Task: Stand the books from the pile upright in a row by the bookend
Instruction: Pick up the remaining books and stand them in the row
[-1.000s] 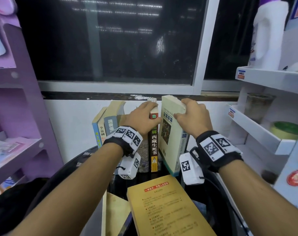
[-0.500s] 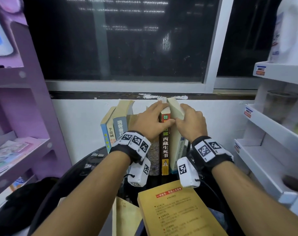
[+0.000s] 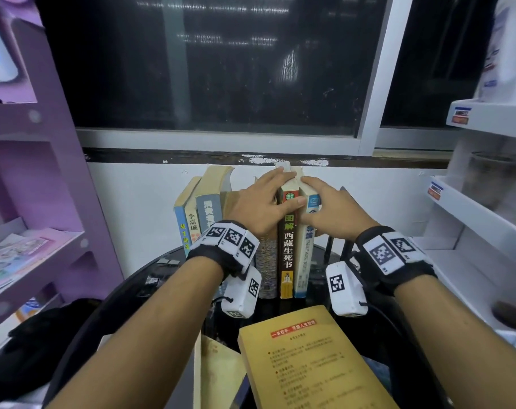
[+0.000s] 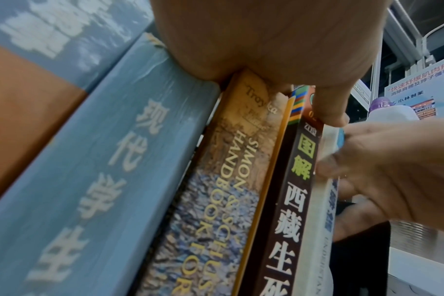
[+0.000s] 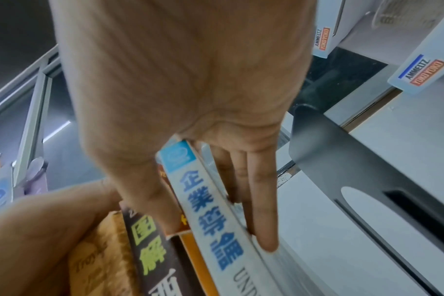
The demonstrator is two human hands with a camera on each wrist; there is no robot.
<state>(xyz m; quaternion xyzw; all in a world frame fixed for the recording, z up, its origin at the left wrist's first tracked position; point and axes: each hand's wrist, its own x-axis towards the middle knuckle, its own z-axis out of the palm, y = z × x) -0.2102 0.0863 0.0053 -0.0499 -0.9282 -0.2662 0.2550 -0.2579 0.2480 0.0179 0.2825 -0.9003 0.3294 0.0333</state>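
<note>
Several books stand in a row against the wall. My left hand lies over their tops, thumb pressing the spine of a dark brown book. Beside it stands a white book with blue characters, the last on the right. My right hand pinches its top, thumb at the spine and fingers along the right cover. The black bookend stands just right of it, a gap between. A yellow book lies flat at the front, partly over another flat book.
Two blue-spined books lean at the row's left end. A purple shelf unit stands left, white shelves with jars right. The round black table carries everything; a dark window fills the wall above.
The white book, tilted with its cover showing a second ago, now stands upright against the dark brown book. My right hand swung in with it; the left hand stayed on the tops.
</note>
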